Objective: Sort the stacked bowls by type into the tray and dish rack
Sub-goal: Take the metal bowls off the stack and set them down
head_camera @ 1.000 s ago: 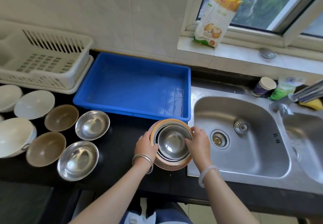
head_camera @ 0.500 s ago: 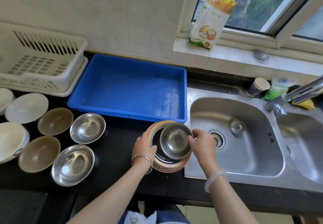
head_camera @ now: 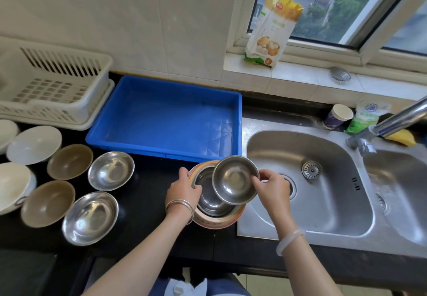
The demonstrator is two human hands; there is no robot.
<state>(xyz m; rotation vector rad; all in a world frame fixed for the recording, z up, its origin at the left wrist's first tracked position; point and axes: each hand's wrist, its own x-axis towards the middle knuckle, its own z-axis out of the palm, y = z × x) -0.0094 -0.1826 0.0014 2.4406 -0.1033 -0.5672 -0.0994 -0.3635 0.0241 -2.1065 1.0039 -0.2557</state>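
A stack of bowls [head_camera: 215,220] with an orange-rimmed bowl at the bottom stands on the black counter beside the sink. My left hand [head_camera: 182,190] holds the stack's left rim. My right hand [head_camera: 271,188] pinches the right rim of a small steel bowl [head_camera: 233,180], lifted and tilted above the stack. Another steel bowl [head_camera: 208,199] lies in the stack under it. The blue tray [head_camera: 161,120] sits behind the stack. The white dish rack [head_camera: 53,92] stands at the back left.
On the counter at left lie two steel bowls [head_camera: 111,171], two brown bowls [head_camera: 69,161] and several white bowls [head_camera: 33,144]. A steel sink [head_camera: 307,184] with a tap [head_camera: 392,122] is to the right. A paper cup [head_camera: 338,116] and a bag [head_camera: 271,30] stand behind.
My right hand has lifted the top steel bowl out of the stack and moved it up and to the right. My left hand stays on the stack's rim.
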